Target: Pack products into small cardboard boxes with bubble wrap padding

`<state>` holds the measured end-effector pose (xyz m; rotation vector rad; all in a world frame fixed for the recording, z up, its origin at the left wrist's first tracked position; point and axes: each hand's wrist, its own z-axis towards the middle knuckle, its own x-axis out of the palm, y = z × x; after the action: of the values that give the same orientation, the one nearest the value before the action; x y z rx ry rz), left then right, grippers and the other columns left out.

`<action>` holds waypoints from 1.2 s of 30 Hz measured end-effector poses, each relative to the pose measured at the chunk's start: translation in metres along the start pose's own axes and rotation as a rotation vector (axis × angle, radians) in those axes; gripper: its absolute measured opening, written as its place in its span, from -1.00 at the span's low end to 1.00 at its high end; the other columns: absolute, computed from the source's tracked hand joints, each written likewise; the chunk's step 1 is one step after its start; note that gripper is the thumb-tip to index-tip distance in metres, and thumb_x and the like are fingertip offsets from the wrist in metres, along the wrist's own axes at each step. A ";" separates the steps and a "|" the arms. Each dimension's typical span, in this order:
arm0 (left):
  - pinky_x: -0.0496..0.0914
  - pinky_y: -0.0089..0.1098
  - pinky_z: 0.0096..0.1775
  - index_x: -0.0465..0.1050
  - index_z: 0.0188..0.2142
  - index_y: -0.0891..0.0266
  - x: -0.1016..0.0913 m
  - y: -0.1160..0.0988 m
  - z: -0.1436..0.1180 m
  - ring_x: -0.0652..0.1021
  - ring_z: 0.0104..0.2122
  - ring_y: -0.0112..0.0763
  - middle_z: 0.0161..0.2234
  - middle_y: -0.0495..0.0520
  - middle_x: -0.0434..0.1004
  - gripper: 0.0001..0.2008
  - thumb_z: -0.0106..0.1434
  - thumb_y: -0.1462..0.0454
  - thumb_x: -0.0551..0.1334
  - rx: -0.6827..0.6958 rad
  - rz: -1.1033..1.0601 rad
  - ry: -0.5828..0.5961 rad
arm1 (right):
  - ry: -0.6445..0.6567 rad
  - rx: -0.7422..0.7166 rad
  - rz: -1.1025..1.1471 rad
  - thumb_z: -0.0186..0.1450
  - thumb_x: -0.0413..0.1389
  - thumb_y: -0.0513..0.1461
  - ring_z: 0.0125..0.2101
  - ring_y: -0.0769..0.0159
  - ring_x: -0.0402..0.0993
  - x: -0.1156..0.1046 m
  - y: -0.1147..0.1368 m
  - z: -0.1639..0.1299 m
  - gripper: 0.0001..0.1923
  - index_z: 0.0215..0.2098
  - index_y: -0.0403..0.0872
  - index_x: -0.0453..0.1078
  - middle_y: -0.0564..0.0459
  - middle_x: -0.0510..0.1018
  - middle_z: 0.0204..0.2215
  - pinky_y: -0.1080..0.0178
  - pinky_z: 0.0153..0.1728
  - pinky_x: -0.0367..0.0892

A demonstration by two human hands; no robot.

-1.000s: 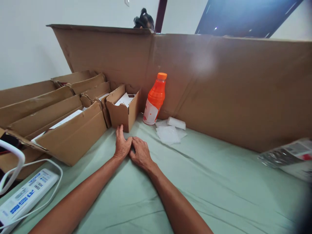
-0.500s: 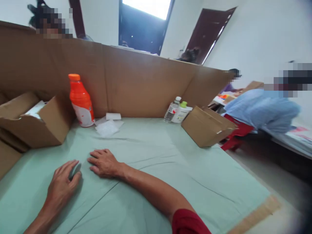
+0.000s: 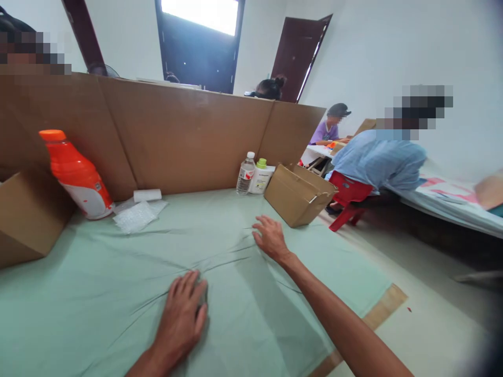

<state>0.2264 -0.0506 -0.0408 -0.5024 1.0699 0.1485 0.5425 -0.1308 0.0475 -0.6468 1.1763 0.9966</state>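
Pale green cloth [image 3: 212, 319] with creases covers the table. On it my left hand [image 3: 183, 309] lies palm down, fingers stretched out and holding nothing. My right hand [image 3: 270, 238] is farther forward and to the right, fingers apart, on or just over the cloth. Nothing is in it. Nearest to it is an open cardboard box [image 3: 294, 201], apart from the fingers. Behind that box stand a clear water bottle [image 3: 245, 175] and a white bottle with a green cap [image 3: 261, 178].
A large orange bottle [image 3: 80, 178] leans in view at the left, beside another cardboard box [image 3: 31, 220]. Bubble wrap [image 3: 135, 215] and a small white roll [image 3: 147, 195] lie near it. A cardboard partition [image 3: 188, 139] closes the back. A person in blue [image 3: 377, 157] sits at right.
My right hand has moved right and forward, toward the cardboard box. My left hand has slid right over the cloth. The view has turned to the right.
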 end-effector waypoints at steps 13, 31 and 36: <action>0.08 0.02 0.33 0.37 0.16 0.19 0.007 -0.106 0.013 0.27 0.31 -0.03 0.30 0.23 0.30 -0.53 0.26 0.24 0.22 0.227 -0.283 0.323 | -0.301 0.344 -0.304 0.24 0.06 -0.29 -0.08 -0.08 0.39 -0.088 -0.114 0.043 -0.79 -0.23 -0.17 0.52 -0.24 0.58 -0.26 -0.07 -0.08 0.13; 0.23 -0.11 0.25 0.51 -0.07 0.21 0.005 -0.073 -0.031 0.41 0.19 -0.10 0.16 0.23 0.47 -0.65 0.11 0.28 0.23 0.186 -0.424 0.198 | -0.427 0.119 -0.085 0.20 -0.03 0.05 -0.42 -0.18 0.45 -0.078 -0.117 0.041 -0.71 -0.54 0.14 0.38 -0.18 0.42 -0.60 -0.10 -0.39 0.17; 0.30 -0.05 0.22 0.45 0.08 0.16 -0.027 -0.049 -0.054 0.42 0.20 -0.11 0.19 0.22 0.44 -0.47 0.07 0.39 0.15 -0.019 -0.524 0.137 | -0.507 -0.264 0.083 0.29 0.05 -0.09 -0.35 0.02 0.53 -0.098 -0.040 -0.036 -0.79 -0.39 0.08 0.49 -0.10 0.60 -0.42 -0.01 -0.25 0.31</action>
<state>0.1878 -0.1156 -0.0224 -0.8016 1.0367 -0.3419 0.5560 -0.2082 0.1271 -0.5102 0.6343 1.3077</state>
